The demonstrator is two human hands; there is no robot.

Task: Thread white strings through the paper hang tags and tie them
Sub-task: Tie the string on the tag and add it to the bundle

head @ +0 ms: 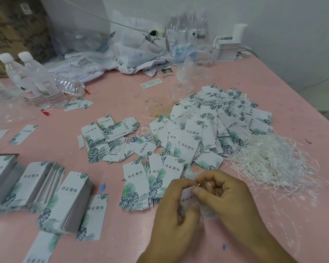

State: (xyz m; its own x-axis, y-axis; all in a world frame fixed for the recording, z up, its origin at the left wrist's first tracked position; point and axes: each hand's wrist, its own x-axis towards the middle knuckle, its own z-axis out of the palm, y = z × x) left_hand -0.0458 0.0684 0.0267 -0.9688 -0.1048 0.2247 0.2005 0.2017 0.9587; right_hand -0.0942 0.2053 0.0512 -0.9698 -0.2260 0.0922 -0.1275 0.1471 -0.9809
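My left hand grips a white leaf-printed hang tag above the table's near edge. My right hand pinches a thin white string at the tag's top end, thumb and forefinger closed on it. A loose heap of white strings lies just right of my hands. A big pile of tags with strings in them spreads behind. Unthreaded tags lie scattered in the middle, and neat stacks of tags stand at the left.
The pink table carries three water bottles at the far left, crumpled plastic bags and empty bottles at the back, and a white tape dispenser at the back right. A grey wall stands behind.
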